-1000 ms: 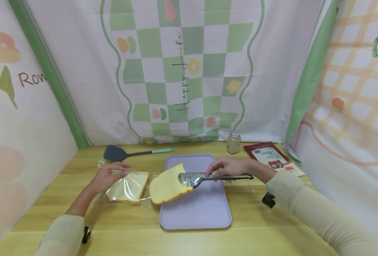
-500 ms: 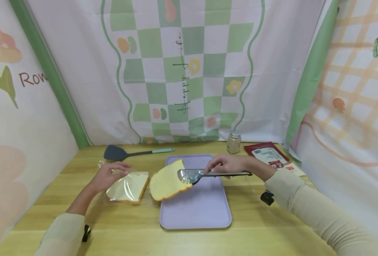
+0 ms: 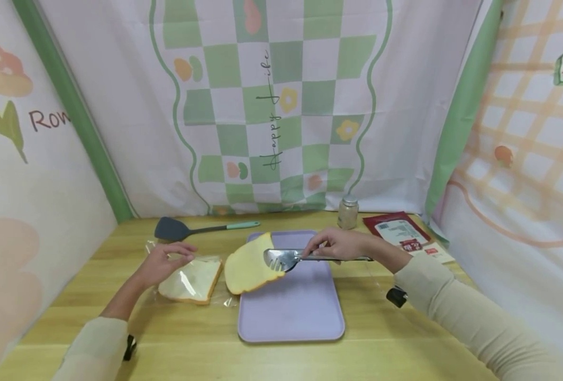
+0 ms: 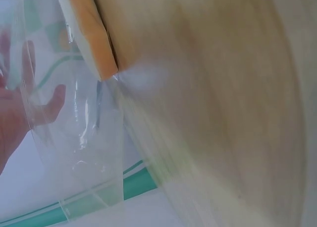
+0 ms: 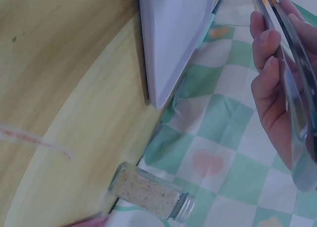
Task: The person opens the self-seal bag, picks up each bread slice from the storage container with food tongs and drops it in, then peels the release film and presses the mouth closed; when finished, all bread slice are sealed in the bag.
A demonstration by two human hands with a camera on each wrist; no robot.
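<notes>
The slice (image 3: 250, 264) is hanging tilted near the middle of the head view, covering part of the tray's left edge. The tongs (image 3: 283, 259) are pinching its right side, and the right hand (image 3: 338, 245) is gripping them, fingers curling round the metal at upper right in the right wrist view. Beneath, the tray (image 3: 291, 317) is lying flat at lower centre.

Left of the slice, the bread (image 3: 191, 283) is sitting in a clear bag (image 4: 91, 177). The left hand (image 3: 164, 262) is hovering loosely at its upper left, fingers relaxing and grasping nothing; whether it is touching the bag, I cannot tell.

Farther back, the spatula (image 3: 172, 229) is lying left of centre, the jar (image 3: 348, 212) is standing right of centre, and a red packet (image 3: 405, 235) is lying beyond the right wrist. A checked cloth (image 3: 281, 106) is hanging across the upper middle.
</notes>
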